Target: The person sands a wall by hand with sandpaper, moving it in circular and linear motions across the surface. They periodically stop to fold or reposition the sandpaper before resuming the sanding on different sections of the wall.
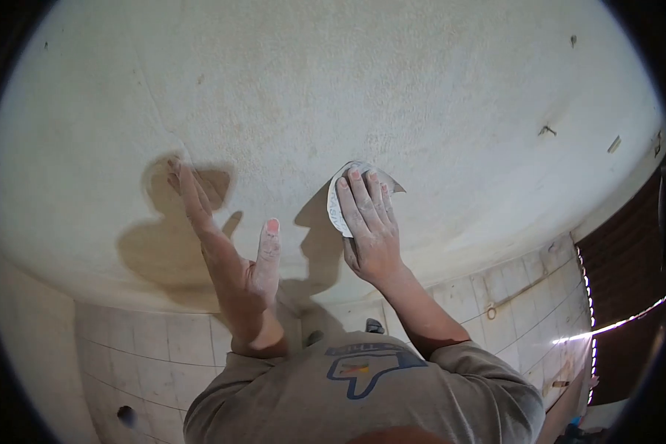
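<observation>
My right hand [372,226] lies flat over a piece of sandpaper [334,211], pressing it to the pale, rough-textured wall [288,103]. Printed lettering shows on the paper's white back, and its right corner sticks out past my fingers. The face against the wall is hidden. To the left, my left hand [229,255] is open, its fingers stretched towards the wall and thumb apart, with nothing in it. Its fingertips overlap their own shadow on the wall. Pale dust coats the fingers of both hands.
A small hook-like fitting [547,131] juts from the wall at the upper right. Below lies a tiled floor [148,348] with a ring-shaped thing [491,312] and a dark round thing [126,414]. At the right edge hangs a dark brown panel [621,251] with light along its side.
</observation>
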Demonstrator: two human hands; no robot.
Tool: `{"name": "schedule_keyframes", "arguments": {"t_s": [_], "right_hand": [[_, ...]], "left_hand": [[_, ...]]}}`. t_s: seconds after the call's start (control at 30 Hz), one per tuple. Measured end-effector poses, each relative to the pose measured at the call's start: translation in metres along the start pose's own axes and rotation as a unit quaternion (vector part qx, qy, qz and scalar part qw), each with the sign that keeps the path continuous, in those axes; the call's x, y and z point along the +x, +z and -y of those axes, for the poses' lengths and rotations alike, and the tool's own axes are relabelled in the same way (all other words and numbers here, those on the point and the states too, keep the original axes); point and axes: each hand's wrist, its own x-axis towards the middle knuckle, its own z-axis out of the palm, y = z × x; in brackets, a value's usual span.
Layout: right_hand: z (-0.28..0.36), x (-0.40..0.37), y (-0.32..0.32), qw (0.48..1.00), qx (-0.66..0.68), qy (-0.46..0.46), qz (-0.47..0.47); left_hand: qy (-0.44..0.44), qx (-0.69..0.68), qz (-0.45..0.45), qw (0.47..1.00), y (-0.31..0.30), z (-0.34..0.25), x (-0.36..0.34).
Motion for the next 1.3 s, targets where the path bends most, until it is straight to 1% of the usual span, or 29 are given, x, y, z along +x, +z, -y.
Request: {"name": "schedule_keyframes", "arguments": {"t_s": [0.03, 0.1, 0.13, 0.2, 0.27, 0.3, 0.33, 0.47, 0.57, 0.67, 0.7, 0.77, 0.83, 0.87, 0.93, 1.0, 1.03, 1.13, 1.2, 1.27, 1.3], "right_hand": [[-0.002, -0.001, -0.003, 1.0, -0.009, 0.004, -0.004], [-0.013, 0.003, -0.013, 0.999, -0.032, 0.008, -0.025], [-0.017, 0.011, -0.019, 0.996, -0.022, 0.014, -0.082], [-0.024, 0.033, -0.033, 0.981, -0.005, 0.022, -0.193], [-0.024, 0.043, -0.037, 0.974, -0.004, 0.032, -0.225], [-0.026, 0.051, -0.036, 0.97, -0.005, 0.033, -0.24], [-0.023, 0.054, -0.033, 0.977, 0.001, 0.026, -0.213], [0.0, 0.026, -0.005, 0.995, 0.032, -0.02, -0.087], [-0.003, 0.008, 0.004, 0.999, -0.002, -0.017, -0.039], [-0.018, 0.023, -0.01, 0.994, -0.033, -0.015, -0.104], [-0.025, 0.033, -0.019, 0.991, -0.029, -0.029, -0.125], [-0.035, 0.05, -0.03, 0.981, -0.069, -0.005, -0.183], [-0.029, 0.061, -0.032, 0.979, -0.053, -0.003, -0.195], [-0.024, 0.062, -0.031, 0.978, -0.047, 0.002, -0.205], [-0.012, 0.052, -0.02, 0.988, -0.035, -0.02, -0.151], [-0.008, 0.035, -0.008, 0.997, -0.025, -0.046, -0.065], [-0.012, 0.03, -0.003, 0.996, -0.053, -0.039, -0.051], [-0.019, 0.026, -0.006, 0.991, -0.076, -0.02, -0.108], [-0.034, 0.039, -0.02, 0.983, -0.089, -0.016, -0.162], [-0.046, 0.058, -0.028, 0.966, -0.081, -0.009, -0.245], [-0.051, 0.067, -0.032, 0.962, -0.068, -0.024, -0.264]], "left_hand": [[0.015, 0.014, 0.015, 1.0, -0.004, 0.001, 0.0], [0.011, -0.004, 0.032, 0.999, -0.007, -0.001, 0.002], [-0.013, -0.034, 0.039, 0.999, -0.007, -0.006, -0.001], [-0.053, -0.05, 0.053, 0.996, -0.005, -0.014, 0.0], [-0.097, -0.02, 0.057, 0.993, -0.005, -0.018, -0.001], [-0.078, -0.01, 0.065, 0.995, -0.007, -0.017, 0.0], [-0.06, -0.001, 0.073, 0.996, -0.008, -0.015, 0.001], [0.029, -0.003, 0.085, 0.996, -0.012, 0.004, 0.002], [-0.01, -0.039, 0.09, 0.995, -0.009, 0.003, 0.002], [-0.007, -0.015, 0.093, 0.996, -0.009, -0.001, 0.004], [-0.016, -0.055, 0.077, 0.995, -0.008, 0.0, 0.002], [-0.023, -0.12, 0.062, 0.991, 0.001, 0.003, -0.003], [-0.052, -0.105, 0.036, 0.992, 0.006, 0.001, -0.006], [-0.049, -0.107, 0.028, 0.993, 0.007, 0.002, -0.005], [-0.042, -0.111, 0.011, 0.993, 0.01, 0.006, -0.004], [-0.023, -0.112, 0.006, 0.993, 0.014, 0.003, -0.003], [-0.023, -0.108, 0.009, 0.994, 0.016, 0.005, -0.003], [-0.033, -0.131, -0.005, 0.991, 0.008, 0.02, -0.012], [-0.02, -0.156, -0.012, 0.987, 0.011, 0.018, -0.011], [-0.041, -0.112, -0.005, 0.993, 0.016, 0.015, -0.014], [-0.043, -0.08, 0.006, 0.996, 0.013, 0.016, -0.01]]}}
